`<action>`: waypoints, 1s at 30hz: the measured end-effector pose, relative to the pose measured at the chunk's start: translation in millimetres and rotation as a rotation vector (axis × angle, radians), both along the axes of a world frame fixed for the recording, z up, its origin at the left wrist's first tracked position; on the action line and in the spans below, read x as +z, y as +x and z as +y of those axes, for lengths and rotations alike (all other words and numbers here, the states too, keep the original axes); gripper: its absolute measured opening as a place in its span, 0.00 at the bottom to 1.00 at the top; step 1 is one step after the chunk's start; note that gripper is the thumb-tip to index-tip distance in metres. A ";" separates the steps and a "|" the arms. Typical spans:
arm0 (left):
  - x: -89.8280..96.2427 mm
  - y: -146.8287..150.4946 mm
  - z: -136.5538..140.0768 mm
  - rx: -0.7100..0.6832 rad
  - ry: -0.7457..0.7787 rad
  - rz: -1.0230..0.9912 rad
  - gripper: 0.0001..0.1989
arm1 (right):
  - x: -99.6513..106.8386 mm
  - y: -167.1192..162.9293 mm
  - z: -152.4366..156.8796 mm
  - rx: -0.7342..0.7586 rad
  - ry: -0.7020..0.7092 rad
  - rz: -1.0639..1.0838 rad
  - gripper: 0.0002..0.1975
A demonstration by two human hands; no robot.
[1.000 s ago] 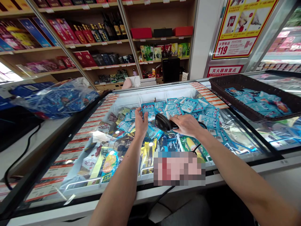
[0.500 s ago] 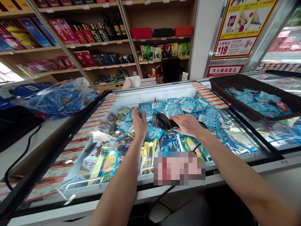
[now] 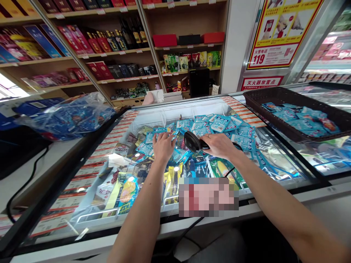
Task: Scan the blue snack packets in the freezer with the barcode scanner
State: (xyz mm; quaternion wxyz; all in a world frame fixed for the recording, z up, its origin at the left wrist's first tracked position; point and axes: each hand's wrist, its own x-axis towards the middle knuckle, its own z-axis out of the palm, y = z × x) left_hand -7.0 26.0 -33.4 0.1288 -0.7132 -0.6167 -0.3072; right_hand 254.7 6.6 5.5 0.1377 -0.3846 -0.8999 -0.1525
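Note:
My right hand is wrapped around the handle of a black handheld barcode scanner, its head pointing left toward my other hand. My left hand is palm down with bent fingers, left of the scanner. A blue snack packet shows as a thin tilted edge at its fingertips; the hand hides most of it. Many similar blue packets lie spread on the glass lid of a chest freezer, under and beyond both hands. The scanner's cable runs down toward the front edge.
A brown basket with more blue packets stands at right. On the left lies a clear plastic bag of blue packets. Frozen goods show through the glass. Shelves of boxes and bottles stand behind. A blurred patch covers something at the front.
My left hand has turned palm down, and the blue packet that faced me upright now shows only an edge. The scanner has barely moved in my right hand.

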 end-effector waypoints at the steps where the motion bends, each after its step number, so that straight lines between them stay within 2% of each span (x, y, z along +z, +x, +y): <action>1: -2.7 -0.9 2.0 0.005 -0.021 0.005 0.13 | 0.2 0.3 0.1 -0.002 -0.005 -0.001 0.15; 8: -11.8 -18.8 10.3 0.202 0.029 -0.065 0.13 | 1.9 2.8 0.9 -0.032 -0.041 -0.011 0.15; 12: -7.0 -14.5 7.8 0.273 0.001 0.030 0.17 | 3.0 3.0 1.2 -0.031 -0.049 -0.010 0.16; 17: -1.1 -0.4 15.0 0.164 -0.145 0.150 0.22 | 5.0 4.8 0.6 -0.020 -0.061 0.014 0.16; 22: -2.5 4.8 47.7 0.021 -0.230 0.148 0.23 | 4.1 8.6 1.6 -0.055 -0.065 0.034 0.16; 26: -2.5 3.2 68.4 -0.092 -0.355 0.145 0.23 | 2.2 10.1 3.7 -0.058 -0.053 0.056 0.15; 30: 4.4 0.8 62.2 -0.134 -0.284 0.199 0.20 | 2.9 10.6 3.8 -0.063 -0.052 0.058 0.15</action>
